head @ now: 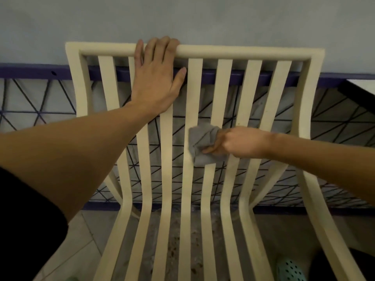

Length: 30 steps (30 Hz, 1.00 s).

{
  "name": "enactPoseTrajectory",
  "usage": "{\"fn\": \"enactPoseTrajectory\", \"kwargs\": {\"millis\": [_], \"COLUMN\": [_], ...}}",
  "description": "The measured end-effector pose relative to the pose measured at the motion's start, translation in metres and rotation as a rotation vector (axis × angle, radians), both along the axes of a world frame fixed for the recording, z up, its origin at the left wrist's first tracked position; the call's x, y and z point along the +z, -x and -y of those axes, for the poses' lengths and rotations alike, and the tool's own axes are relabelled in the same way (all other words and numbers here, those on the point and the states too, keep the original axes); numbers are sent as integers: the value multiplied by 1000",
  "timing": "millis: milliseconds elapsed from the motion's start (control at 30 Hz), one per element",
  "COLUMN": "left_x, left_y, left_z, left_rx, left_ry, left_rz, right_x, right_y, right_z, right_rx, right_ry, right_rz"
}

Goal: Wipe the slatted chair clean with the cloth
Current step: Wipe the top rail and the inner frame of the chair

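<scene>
A cream slatted chair fills the view, its backrest facing me and its slats curving down into the seat. My left hand grips the top rail, fingers hooked over it and palm lying on the upper slats. My right hand holds a crumpled grey cloth and presses it against a middle slat about halfway down the backrest.
Behind the chair runs a black wire-mesh fence with a purple rail under a grey wall. A dark-edged white tabletop corner juts in at right. Tiled floor lies below, with a green perforated clog at bottom right.
</scene>
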State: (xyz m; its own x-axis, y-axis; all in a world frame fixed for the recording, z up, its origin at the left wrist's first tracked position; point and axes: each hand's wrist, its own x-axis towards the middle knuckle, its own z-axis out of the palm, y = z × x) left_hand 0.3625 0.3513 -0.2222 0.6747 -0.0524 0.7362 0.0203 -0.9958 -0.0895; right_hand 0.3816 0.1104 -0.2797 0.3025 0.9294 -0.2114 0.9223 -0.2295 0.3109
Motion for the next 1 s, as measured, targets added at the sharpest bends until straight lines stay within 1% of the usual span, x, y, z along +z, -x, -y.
{"fn": "enactPoseTrajectory", "kwargs": {"millis": [133, 200, 267, 300, 367, 433, 500, 600, 667, 700, 800, 900, 933, 1000], "left_x": [2, 3, 3, 3, 3, 3, 3, 3, 1, 1, -1, 1, 3, 8], "left_y": [2, 3, 3, 3, 2, 1, 0, -1, -1, -1, 0, 0, 1, 2], "left_z": [3, 4, 3, 4, 6, 7, 9, 10, 9, 9, 7, 9, 10, 14], "left_rx": [-1, -7, -6, -6, -12, -12, -18, -19, -21, -19, -17, -35, -37, -41], "left_ry": [13, 18, 22, 26, 37, 53, 73, 78, 84, 83, 91, 140, 153, 185], "left_rz": [-15, -11, 1, 5, 11, 22, 31, 38, 33, 36, 37, 31, 25, 17], "right_x": [61, 86, 91, 85, 56, 17, -24, -77, -113, -127, -161, -163, -153, -121], "right_y": [-13, -23, -31, -32, -23, -3, 16, 34, 45, 50, 61, 59, 58, 48], "right_z": [14, 19, 21, 20, 16, 13, 16, 24, 22, 18, 3, -4, -5, 7], "right_rx": [-79, -66, -42, -65, -136, -219, -288, -343, -340, -326, -406, -406, -384, -324], "right_ry": [-159, -369, -540, -619, -756, -796, -682, -433, -280, -182, 36, 119, 112, 16], "right_rz": [52, 103, 152, 131, 27, -135, -254, -349, -383, -370, -399, -374, -339, -243]}}
